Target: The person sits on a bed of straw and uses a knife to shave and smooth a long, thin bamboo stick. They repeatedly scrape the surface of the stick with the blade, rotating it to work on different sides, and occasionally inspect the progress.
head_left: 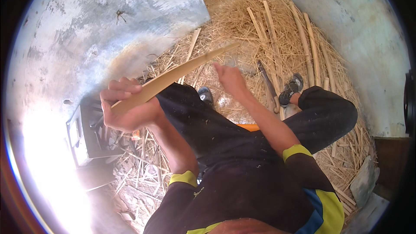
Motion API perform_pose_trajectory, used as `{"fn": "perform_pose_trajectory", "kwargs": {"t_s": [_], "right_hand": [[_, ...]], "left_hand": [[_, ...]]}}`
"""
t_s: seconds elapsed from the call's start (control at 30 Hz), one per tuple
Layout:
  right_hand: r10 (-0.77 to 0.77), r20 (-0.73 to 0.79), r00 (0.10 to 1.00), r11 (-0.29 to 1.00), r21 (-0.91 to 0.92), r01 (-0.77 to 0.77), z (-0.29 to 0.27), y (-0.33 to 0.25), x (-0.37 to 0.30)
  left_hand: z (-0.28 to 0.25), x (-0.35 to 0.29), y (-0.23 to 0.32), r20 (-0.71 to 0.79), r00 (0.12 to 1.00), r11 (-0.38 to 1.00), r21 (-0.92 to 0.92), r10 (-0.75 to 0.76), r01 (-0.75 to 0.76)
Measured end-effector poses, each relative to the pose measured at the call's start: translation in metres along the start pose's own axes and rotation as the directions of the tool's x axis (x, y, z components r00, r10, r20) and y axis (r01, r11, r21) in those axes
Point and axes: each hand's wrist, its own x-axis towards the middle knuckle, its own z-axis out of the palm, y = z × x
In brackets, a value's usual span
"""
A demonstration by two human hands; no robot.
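A long, pale split bamboo strip (175,73) slants up from lower left to upper right in front of me, narrowing toward its far end. My left hand (130,106) grips its wide near end, with the fingers curled over one edge and the palm beneath. Just below the strip's far half is my right hand (229,78), its fingers curled in, apart from the strip in this view. Whatever it may hold is hidden. A dark-bladed tool with a curved wooden handle (269,87) lies on the floor to the right, near my shoe (292,89).
Pale shavings (234,0) cover the floor ahead. Several long slats (303,43) lie at the far right. A grey wall (86,39) rises at left, and a dark box-like object (93,147) stands below it. A stone slab (365,175) leans at right.
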Motion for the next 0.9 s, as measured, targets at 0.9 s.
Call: {"fn": "perform_pose_trajectory", "kwargs": {"t_s": [0.9], "right_hand": [[0.363, -0.039, 0.931, 0.932, 0.027, -0.363, -0.010, 0.167, 0.040]], "left_hand": [[0.000, -0.005, 0.004, 0.050, 0.998, 1.000, 0.000, -0.024, 0.024]]}}
